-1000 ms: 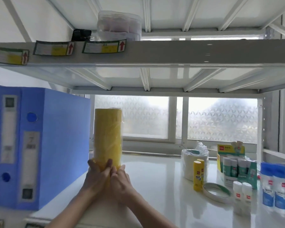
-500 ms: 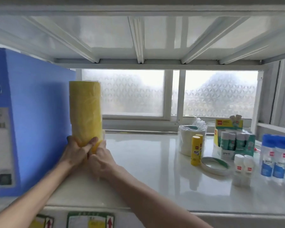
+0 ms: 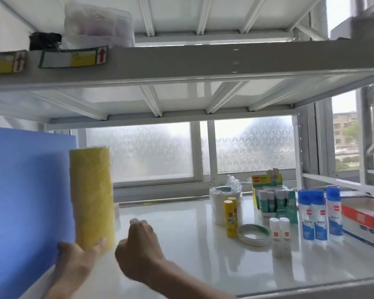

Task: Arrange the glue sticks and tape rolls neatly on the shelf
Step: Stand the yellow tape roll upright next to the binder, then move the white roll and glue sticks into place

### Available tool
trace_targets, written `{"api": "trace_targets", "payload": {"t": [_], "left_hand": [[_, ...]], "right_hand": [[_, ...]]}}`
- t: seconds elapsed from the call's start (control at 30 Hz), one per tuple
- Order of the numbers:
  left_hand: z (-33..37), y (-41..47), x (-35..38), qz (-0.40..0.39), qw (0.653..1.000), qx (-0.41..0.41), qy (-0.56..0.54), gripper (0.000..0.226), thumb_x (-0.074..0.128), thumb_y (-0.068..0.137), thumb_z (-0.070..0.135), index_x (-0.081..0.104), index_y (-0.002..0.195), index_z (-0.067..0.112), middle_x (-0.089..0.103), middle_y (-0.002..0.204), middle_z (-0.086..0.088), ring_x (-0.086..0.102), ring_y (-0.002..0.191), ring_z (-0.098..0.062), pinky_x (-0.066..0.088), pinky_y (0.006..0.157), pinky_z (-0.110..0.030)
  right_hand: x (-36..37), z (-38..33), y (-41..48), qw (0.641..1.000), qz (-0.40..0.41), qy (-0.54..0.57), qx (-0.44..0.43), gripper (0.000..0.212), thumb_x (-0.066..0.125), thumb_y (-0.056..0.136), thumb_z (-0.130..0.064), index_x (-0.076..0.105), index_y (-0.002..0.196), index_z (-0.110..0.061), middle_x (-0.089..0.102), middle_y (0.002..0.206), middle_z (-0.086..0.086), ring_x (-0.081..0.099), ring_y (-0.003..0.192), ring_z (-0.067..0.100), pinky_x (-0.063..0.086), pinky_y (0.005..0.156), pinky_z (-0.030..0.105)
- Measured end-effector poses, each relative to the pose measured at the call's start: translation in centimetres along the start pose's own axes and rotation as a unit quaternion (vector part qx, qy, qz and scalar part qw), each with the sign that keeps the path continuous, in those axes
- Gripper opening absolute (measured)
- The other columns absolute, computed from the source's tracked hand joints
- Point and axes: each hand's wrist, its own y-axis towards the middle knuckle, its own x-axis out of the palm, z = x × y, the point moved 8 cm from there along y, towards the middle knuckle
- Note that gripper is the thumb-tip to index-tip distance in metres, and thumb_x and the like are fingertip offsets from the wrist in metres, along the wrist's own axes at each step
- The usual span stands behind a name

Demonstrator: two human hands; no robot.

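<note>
Head view, the only one supplied: the tall yellow stack of tape rolls [image 3: 92, 196] stands upright at left of centre on the white shelf [image 3: 181, 244], hard against the blue binder [image 3: 30, 201]. Half a second ago both hands were clasped round its base; now the right hand [image 3: 138, 253] has come off and sits just beside the stack, lower centre of the frame, its fingers [image 3: 138, 223] loosely curled and holding nothing. The left hand [image 3: 73, 257] remains at the foot of the stack, thumb laid against the yellow wrap, the other fingers hidden toward the binder; whether it grips or merely steadies cannot be told. Judgement: the stack is placed and release is under way. Outstanding items lie right of centre: two yellow glue sticks [image 3: 230, 216], a loose flat tape roll [image 3: 254, 231], a wrapped white roll [image 3: 225, 199], two small white glue sticks [image 3: 279, 227], three blue-capped bottles [image 3: 320, 212] and a green carton of glue sticks [image 3: 274, 199]. These stand loosely grouped and are not yet aligned.
</note>
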Motion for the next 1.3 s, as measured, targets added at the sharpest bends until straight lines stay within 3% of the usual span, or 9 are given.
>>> {"api": "trace_targets", "payload": {"t": [0.07,0.1,0.13,0.17,0.3,0.4,0.6,0.87,1.3], "left_hand": [[2.5,-4.6,-0.6,0.025,0.997,0.05,-0.058,0.106,0.074,0.055,0.044,0.028,0.141,0.002,0.044,0.145,-0.023,0.048,0.128,-0.041,0.034,0.11,-0.048],[4.0,-6.2,-0.4,0.02,0.992,0.088,-0.092,0.095,0.076,0.064,0.035,0.031,0.142,0.005,0.045,0.146,-0.02,0.05,0.128,-0.038,0.034,0.109,-0.046],[5.7,-7.6,0.4,-0.003,0.986,0.129,-0.11,0.08,0.077,0.074,0.025,0.037,0.14,0.007,0.049,0.144,-0.015,0.052,0.127,-0.035,0.036,0.107,-0.042],[7.4,-8.7,1.6,-0.039,0.981,0.156,-0.107,0.065,0.074,0.08,0.016,0.044,0.137,0.008,0.055,0.138,-0.01,0.055,0.124,-0.031,0.038,0.103,-0.038],[14.2,-10.3,10.4,-0.261,0.942,0.19,-0.09,0.01,0.068,0.076,0.032,0.064,0.083,0.028,0.063,0.081,0.009,0.06,0.083,-0.018,0.048,0.087,-0.038],[17.7,-9.3,18.2,-0.339,0.922,0.151,-0.109,0.028,0.066,0.073,0.033,0.064,0.048,0.02,0.043,0.042,0.011,0.039,0.053,-0.015,0.036,0.065,-0.033],[20.5,-9.7,27.9,-0.345,0.927,0.14,-0.052,0.053,0.067,0.082,0.05,0.07,0.103,0.001,0.066,0.091,-0.011,0.055,0.069,-0.017,0.039,0.051,-0.024],[20.0,-8.8,24.7,-0.221,0.956,0.187,-0.034,0.043,0.05,0.099,0.028,0.054,0.132,0.0,0.058,0.134,-0.021,0.054,0.122,-0.036,0.045,0.096,-0.036],[14.8,-3.5,11.5,-0.073,0.983,0.165,0.037,0.027,0.047,0.096,0.014,0.069,0.111,0.009,0.066,0.123,-0.016,0.059,0.114,-0.034,0.045,0.088,-0.033]], "right_hand": [[-5.8,-2.1,-1.6,0.999,0.017,0.016,-0.026,0.021,0.041,0.074,-0.01,0.062,0.075,-0.006,0.062,0.088,0.025,0.054,0.076,0.035,0.051,0.073,0.038],[-9.2,-2.6,-1.3,0.998,0.047,-0.002,-0.044,0.017,0.041,0.07,-0.008,0.05,0.056,-0.006,0.034,0.068,0.024,0.042,0.059,0.03,0.047,0.057,0.038],[-12.2,-2.4,-0.4,0.995,0.082,-0.02,-0.044,0.02,0.042,0.068,-0.006,0.038,0.048,-0.007,0.033,0.062,-0.007,0.034,0.053,0.025,0.039,0.048,0.037],[-14.6,-1.3,1.2,0.992,0.116,-0.04,-0.029,0.024,0.042,0.069,-0.005,0.033,0.046,-0.008,0.029,0.053,0.014,0.033,0.052,0.023,0.032,0.047,0.036],[-22.6,4.7,6.9,0.969,0.134,-0.195,0.07,0.008,0.042,0.079,-0.009,0.047,0.075,-0.005,0.059,0.091,0.022,0.053,0.08,0.032,0.036,0.065,0.03],[-23.3,9.8,8.8,0.945,0.029,-0.279,0.17,0.025,0.042,0.09,-0.015,0.05,0.107,0.0,0.053,0.116,0.02,0.049,0.086,0.03,0.039,0.072,0.03],[-20.3,14.7,9.7,0.914,-0.062,-0.306,0.258,0.032,0.042,0.093,-0.012,0.049,0.119,0.004,0.055,0.12,0.028,0.066,0.068,0.033,0.055,0.052,0.031],[-16.4,14.2,11.3,0.942,-0.108,-0.191,0.256,0.027,0.054,0.09,-0.001,0.052,0.116,0.009,0.055,0.115,0.028,0.067,0.098,0.044,0.056,0.089,0.042],[-5.9,4.5,11.9,0.978,-0.12,-0.108,0.133,0.014,0.046,0.088,-0.011,0.051,0.095,-0.001,0.056,0.088,0.018,0.073,0.079,0.04,0.053,0.055,0.03]]}}
